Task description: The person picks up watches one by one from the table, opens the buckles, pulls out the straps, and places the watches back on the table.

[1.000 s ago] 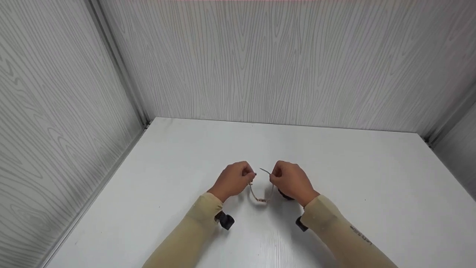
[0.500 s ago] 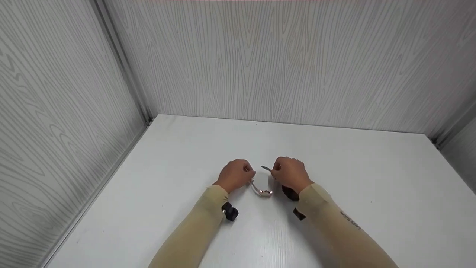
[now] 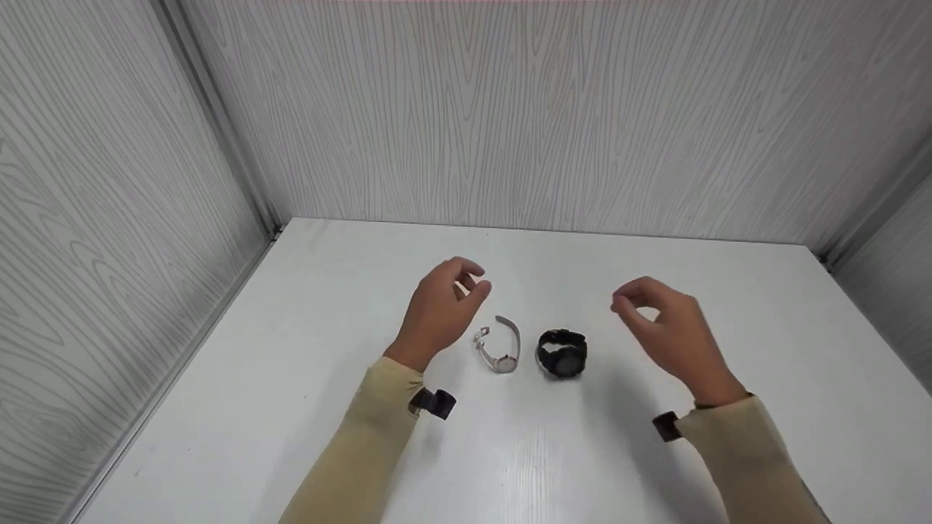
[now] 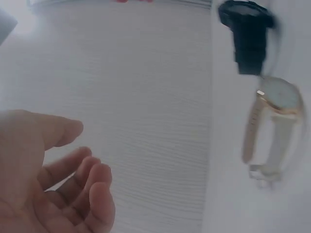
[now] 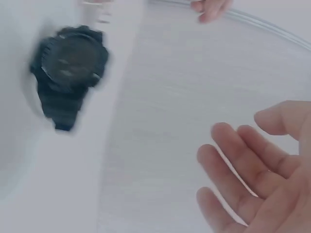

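A small wristwatch with a light strap and rose-gold case [image 3: 505, 363] lies on the white table, its strap unfastened and curved up into a U. Just right of it sits a chunky black wristwatch [image 3: 568, 362], also seen in the right wrist view as a dark watch [image 5: 72, 63]. My left hand [image 3: 440, 309] hovers up and left of the light watch, fingers loosely bent around nothing. Off to the right of the black watch, my right hand [image 3: 673, 331] is raised, holding nothing; its fingers look relaxed in the right wrist view.
The white tabletop [image 3: 364, 284] is bounded by a wood-grain panel [image 3: 466, 124] at the back and another panel [image 3: 95, 240] at the left. Each wrist carries a small black camera, such as the left one [image 3: 435, 402].
Both hands have let go of the light wristwatch, which now rests on the table. The right hand moved well to the right, the left up and slightly left, uncovering the black watch.
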{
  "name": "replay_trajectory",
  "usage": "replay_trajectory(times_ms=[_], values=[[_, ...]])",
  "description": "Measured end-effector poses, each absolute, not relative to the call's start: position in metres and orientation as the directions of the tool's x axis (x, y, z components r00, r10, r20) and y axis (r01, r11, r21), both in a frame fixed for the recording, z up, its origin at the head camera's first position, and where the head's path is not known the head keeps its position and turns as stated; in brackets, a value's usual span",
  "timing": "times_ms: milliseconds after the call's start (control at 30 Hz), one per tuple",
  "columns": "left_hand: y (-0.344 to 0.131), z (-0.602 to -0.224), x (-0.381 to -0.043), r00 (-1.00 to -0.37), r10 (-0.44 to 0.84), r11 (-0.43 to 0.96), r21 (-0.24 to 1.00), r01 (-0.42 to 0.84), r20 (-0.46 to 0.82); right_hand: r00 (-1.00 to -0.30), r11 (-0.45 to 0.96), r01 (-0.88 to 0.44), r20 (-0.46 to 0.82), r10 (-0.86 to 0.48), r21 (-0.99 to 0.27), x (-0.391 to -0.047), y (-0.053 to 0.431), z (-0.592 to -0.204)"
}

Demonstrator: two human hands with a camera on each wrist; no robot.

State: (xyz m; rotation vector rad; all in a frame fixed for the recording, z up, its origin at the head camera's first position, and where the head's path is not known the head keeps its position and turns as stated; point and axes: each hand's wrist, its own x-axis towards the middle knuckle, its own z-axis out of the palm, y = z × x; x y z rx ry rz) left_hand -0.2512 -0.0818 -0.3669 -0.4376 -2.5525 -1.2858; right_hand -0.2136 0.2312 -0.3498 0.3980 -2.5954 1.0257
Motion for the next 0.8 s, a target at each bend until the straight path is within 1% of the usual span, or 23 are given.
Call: replay_trajectory(times_ms=[67,133,233,300,433,533,600,700,800], values=[[-0.083,-0.353,-0.243,-0.873,0.201,0.527,0.703,0.478,0.444,-0.883,0.707,-0.388,0.458,-0.102,-0.591,-0.201,0.242,-0.342],[-0.084,-0.343,-0.235,-0.824,0.25,0.504,0.658,0.56,0.509,-0.858,0.703,-0.409,0.508,-0.08,-0.581,-0.193,0.249,-0.337],[-0.086,-0.335,-0.228,-0.77,0.31,0.483,0.605,0.632,0.557,-0.835,0.691,-0.442,0.543,-0.084,-0.572,-0.187,0.255,-0.334],[-0.086,-0.334,-0.226,-0.756,0.343,0.488,0.582,0.65,0.557,-0.833,0.689,-0.456,0.543,-0.107,-0.564,-0.185,0.256,-0.333],[-0.087,-0.338,-0.227,-0.76,0.399,0.532,0.545,0.647,0.513,-0.838,0.73,-0.468,0.511,-0.188,-0.498,-0.18,0.258,-0.334],[-0.086,-0.342,-0.227,-0.773,0.424,0.568,0.526,0.633,0.472,-0.855,0.777,-0.452,0.461,-0.238,-0.438,-0.177,0.262,-0.334],[-0.086,-0.344,-0.226,-0.781,0.432,0.586,0.518,0.624,0.452,-0.877,0.798,-0.427,0.41,-0.251,-0.425,-0.175,0.264,-0.333],[-0.084,-0.349,-0.224,-0.795,0.441,0.605,0.516,0.607,0.417,-0.916,0.817,-0.375,0.312,-0.253,-0.439,-0.174,0.267,-0.332],[-0.08,-0.358,-0.225,-0.821,0.455,0.63,0.526,0.571,0.346,-0.935,0.833,-0.35,0.212,-0.284,-0.428,-0.176,0.267,-0.333]])
